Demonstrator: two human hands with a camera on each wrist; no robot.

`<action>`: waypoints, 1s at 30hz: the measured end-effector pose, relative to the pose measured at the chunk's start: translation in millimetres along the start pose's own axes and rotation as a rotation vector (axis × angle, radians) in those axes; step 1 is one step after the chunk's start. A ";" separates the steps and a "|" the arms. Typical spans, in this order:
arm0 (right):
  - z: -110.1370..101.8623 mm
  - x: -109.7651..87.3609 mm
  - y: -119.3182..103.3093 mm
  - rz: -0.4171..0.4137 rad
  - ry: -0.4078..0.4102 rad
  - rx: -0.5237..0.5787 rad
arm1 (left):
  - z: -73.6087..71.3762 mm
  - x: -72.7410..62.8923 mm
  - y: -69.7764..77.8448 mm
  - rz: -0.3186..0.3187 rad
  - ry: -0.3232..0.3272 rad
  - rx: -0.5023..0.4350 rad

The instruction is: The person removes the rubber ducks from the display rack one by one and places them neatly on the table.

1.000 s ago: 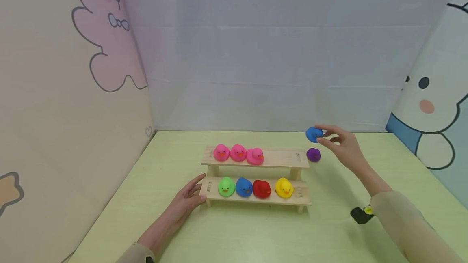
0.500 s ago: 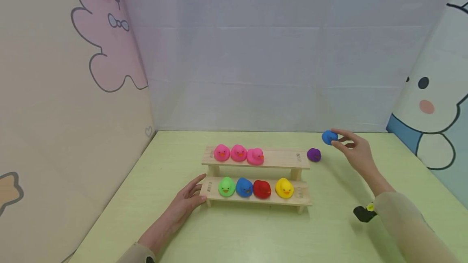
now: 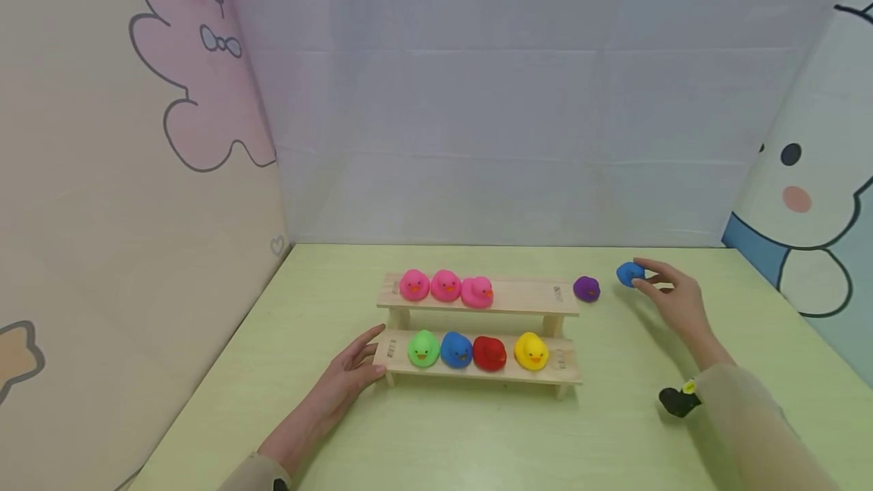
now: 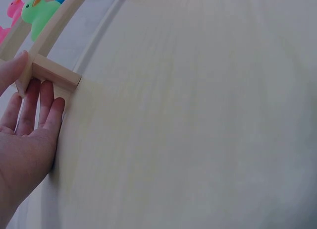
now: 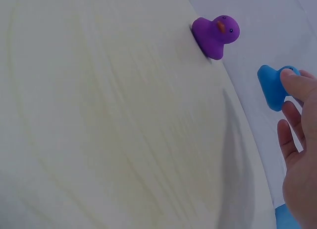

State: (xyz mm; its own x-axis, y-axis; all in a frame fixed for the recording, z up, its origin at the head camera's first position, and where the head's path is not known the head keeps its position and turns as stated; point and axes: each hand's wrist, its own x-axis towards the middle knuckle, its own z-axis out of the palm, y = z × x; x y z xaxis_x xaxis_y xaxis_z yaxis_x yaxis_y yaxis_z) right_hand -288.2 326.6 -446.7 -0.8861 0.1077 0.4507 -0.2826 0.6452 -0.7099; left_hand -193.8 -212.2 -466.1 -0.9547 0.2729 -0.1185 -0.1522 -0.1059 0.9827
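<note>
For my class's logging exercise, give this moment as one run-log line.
left hand: holds rack at left end | right hand: pinches blue duck | purple duck: on table

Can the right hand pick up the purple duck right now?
Probably not yet: the right hand is pinching a blue duck, which likely needs putting down first. Otherwise the way looks free; the purple duck sits nearby on the table, with nothing else visible between.

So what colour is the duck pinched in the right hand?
That duck is plain bright blue on its body; the right wrist view shows it best.
</note>
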 end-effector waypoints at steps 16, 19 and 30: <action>10.9 -9.0 14.7 -0.013 -0.044 0.021 | 6.2 -7.7 12.6 -0.025 -0.016 0.006; 12.8 -10.0 14.4 0.002 -0.061 0.027 | 3.9 -4.8 7.8 -0.028 0.000 0.002; 11.0 -11.5 19.2 0.020 -0.164 0.032 | 1.0 -2.6 2.1 -0.013 0.002 0.000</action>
State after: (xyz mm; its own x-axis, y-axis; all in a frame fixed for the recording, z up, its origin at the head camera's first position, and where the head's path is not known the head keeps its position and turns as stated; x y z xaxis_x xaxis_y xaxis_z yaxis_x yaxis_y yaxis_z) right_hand -287.5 329.4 -471.5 -0.9392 -0.0060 0.3434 -0.2732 0.6193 -0.7361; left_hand -191.3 -212.2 -463.6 -0.9532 0.2720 -0.1316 -0.1645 -0.1019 0.9811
